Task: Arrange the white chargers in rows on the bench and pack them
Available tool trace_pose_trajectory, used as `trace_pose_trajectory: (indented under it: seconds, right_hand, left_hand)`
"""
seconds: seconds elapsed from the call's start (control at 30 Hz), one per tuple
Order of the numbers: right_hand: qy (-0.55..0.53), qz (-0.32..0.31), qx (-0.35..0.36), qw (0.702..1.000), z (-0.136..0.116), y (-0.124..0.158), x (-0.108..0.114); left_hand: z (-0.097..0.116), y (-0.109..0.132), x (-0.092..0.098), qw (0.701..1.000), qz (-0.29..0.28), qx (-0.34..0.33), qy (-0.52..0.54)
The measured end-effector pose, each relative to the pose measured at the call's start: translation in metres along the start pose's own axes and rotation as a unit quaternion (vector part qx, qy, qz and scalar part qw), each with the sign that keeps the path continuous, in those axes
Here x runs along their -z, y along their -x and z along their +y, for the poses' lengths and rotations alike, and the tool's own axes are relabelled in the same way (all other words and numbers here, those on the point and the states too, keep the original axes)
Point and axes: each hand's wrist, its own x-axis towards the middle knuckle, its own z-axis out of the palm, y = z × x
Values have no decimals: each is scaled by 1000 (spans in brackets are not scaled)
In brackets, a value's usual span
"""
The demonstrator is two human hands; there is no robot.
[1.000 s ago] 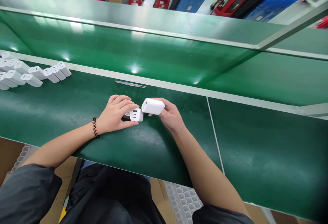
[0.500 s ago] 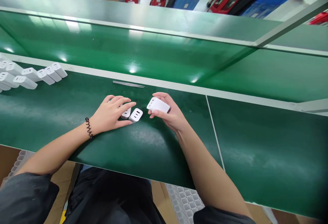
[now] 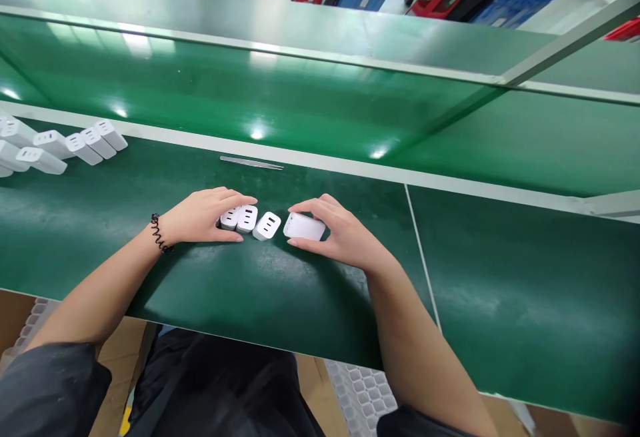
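My left hand [image 3: 210, 216] curls round two white chargers [image 3: 247, 219] standing side by side, fingers along their far side and thumb on the near side. Part of that row is hidden by the palm. Just to the right, a third white charger [image 3: 267, 226] leans at an angle, its port face turned up and no finger on it. In my right hand [image 3: 340, 227] is another white charger [image 3: 305, 226], gripped between thumb and fingers low over the green table, its long plain side facing up.
Several more white chargers [image 3: 50, 144] stand at the far left of the green table [image 3: 500, 290]. Metal tweezers [image 3: 251, 162] lie by the pale rail [image 3: 340, 168] at the back. Below the front edge is a clear tray with cells [image 3: 363, 390].
My right hand has lowered and turned the charger. My left hand has shifted left and closed round the standing chargers, which show more now.
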Motion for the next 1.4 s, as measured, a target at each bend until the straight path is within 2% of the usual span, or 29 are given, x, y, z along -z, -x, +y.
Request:
trace_pose_trajectory:
  seconds: [0.13,0.27,0.37,0.47,0.6,0.73,0.87,1.03,1.17,1.3,1.4]
  right_hand:
    - [-39,2,14,999,0,0,2]
    - [-89,-46,31,995,-1,0,2]
    - [-102,-68,34,992,-3,-2,-6]
    - [-93,-64,36,993,-5,-3,-22]
    - [-52,-14,46,998,-8,-6,-45]
    - [-33,33,81,996,-9,-9,-58]
    - [-31,43,105,993,-8,-12,-60]
    - [-32,66,144,987,-6,-11,-59]
    - [-18,86,168,982,-5,-11,-59]
    - [4,121,201,972,-5,-12,-59]
    - [5,122,208,970,-6,-12,-58]
  left_hand:
    - [0,-1,-1,1000,8,-3,-6]
    - [1,-2,-4,1000,9,8,-9]
    - [4,-3,-6,1000,6,8,-5]
    - [7,-4,-9,1000,9,-8,-6]
    - [10,-3,-11,999,20,-27,-3]
    - [13,-2,-12,999,3,-48,8]
    - [15,1,-9,998,-26,-46,15]
    - [9,4,8,996,-57,-41,57]
    - [2,5,19,994,-85,1,69]
    - [1,8,23,987,-143,33,67]
    - [-3,14,26,983,-165,54,64]
